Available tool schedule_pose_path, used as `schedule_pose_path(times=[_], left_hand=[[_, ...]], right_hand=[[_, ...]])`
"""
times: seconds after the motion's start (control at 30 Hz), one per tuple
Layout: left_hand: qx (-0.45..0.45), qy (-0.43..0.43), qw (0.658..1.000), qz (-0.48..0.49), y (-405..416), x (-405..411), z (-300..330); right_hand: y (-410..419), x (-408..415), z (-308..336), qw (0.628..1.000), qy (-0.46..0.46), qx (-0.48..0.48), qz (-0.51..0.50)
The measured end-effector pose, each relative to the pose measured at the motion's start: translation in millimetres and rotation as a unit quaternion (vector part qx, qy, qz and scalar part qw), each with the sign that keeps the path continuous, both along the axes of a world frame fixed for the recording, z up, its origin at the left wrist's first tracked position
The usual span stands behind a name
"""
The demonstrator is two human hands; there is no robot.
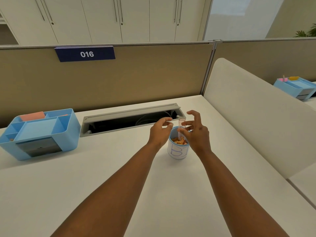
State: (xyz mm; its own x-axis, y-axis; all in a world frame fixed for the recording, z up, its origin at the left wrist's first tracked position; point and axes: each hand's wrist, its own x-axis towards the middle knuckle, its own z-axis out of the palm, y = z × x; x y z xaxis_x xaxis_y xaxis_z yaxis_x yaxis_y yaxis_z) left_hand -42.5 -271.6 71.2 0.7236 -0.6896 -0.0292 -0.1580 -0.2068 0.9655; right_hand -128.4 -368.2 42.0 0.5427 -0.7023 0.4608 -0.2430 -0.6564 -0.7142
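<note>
A pale blue cup (177, 152) with a white paper label marked "BI" stands on the white desk (102, 177). It holds orange-brown shavings (179, 141). A clear plastic tube (181, 122) stands upright in the cup, its top above the rim. My right hand (196, 134) is over the cup's right side and pinches the tube between thumb and forefinger, the other fingers spread. My left hand (159, 131) hovers at the cup's left rim with loosely curled fingers, holding nothing.
A blue desk organiser (39, 132) with a pink pad sits at the left. An open grey cable tray (131, 118) runs along the desk's back edge by the tan partition (136, 79). A white divider panel (256, 117) stands on the right.
</note>
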Motion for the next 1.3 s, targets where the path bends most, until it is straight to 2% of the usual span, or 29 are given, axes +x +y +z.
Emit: schedule_pose_path(times=[0.23,0.43,0.6,0.7,0.8,0.97,1.1,1.2,1.3], left_hand=[[-0.02,0.016,1.0,-0.01,-2.7,-7.8,3.3],[-0.049,0.094,0.994,0.039,-1.1,-1.5,4.9],[-0.048,0.093,0.994,0.026,-1.9,-3.1,2.9],[-0.044,0.083,0.995,0.035,-4.3,-3.8,2.6],[-0.043,0.081,0.995,0.034,-6.0,-2.7,2.5],[-0.05,0.076,0.995,0.032,-8.3,-2.0,-0.7],[-0.073,0.116,0.99,0.013,-7.2,-2.5,0.7],[-0.045,0.155,0.986,0.037,-8.3,-0.8,0.9],[-0.03,0.151,0.988,-0.03,-6.8,-5.1,2.1]], right_hand=[[6.4,1.0,-0.8,0.998,-0.004,-0.053,0.038],[5.0,-4.5,-0.3,0.997,-0.04,0.015,0.056],[11.3,-9.8,-3.1,0.993,0.019,-0.111,0.03],[12.0,-9.6,-3.2,0.994,0.014,-0.109,0.026],[10.5,-9.7,-8.4,0.99,0.059,-0.117,0.044],[10.1,-5.4,-7.9,0.998,0.033,0.028,0.048],[9.9,-6.1,-8.5,0.997,0.008,0.069,0.018],[9.4,-7.1,-6.7,0.994,-0.006,0.105,0.003],[10.0,-7.8,-5.0,0.994,-0.003,0.112,0.004]])
